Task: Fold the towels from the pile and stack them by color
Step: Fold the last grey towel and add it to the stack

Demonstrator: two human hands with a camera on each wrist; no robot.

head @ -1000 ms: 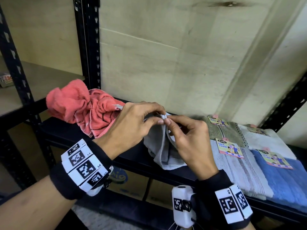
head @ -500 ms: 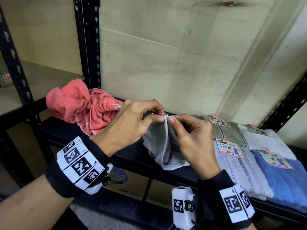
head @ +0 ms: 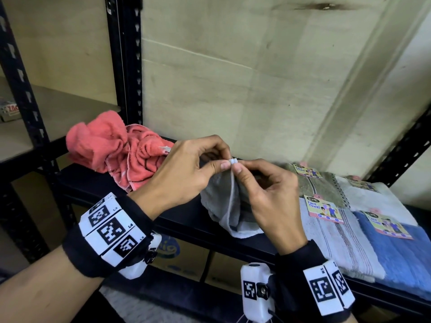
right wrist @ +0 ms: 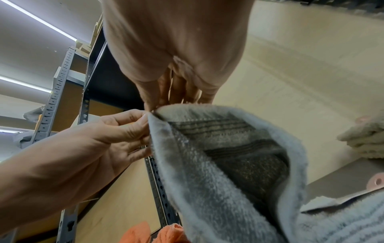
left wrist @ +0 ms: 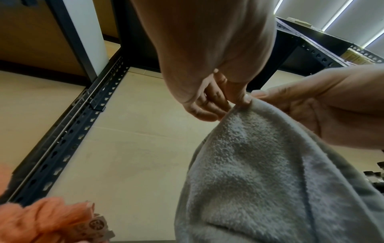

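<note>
I have lifted the gray towel (head: 229, 201) slightly off the shelf's front edge (head: 186, 220); left hand (head: 186, 173) and right hand (head: 268, 194) both pinch its corners together, ready to fold.

**Terry cloth on matt black steel**

The grey towel (head: 229, 206) is nubbly looped cloth with a flat woven striped band. The coral towel (head: 116, 148) looks fluffier. The shelf (head: 182, 217) is matt black painted metal; the backboard (head: 233, 89) is smooth pale wood. Glossy paper labels (head: 323, 209) sit on the folded towels (head: 345, 241).

On the black metal shelf (head: 186, 220), the crumpled coral terry towel (head: 116, 150) lies left, the grey terry towel (head: 224, 206) hangs centre, folded tagged towels (head: 363, 220) lie right.
</note>
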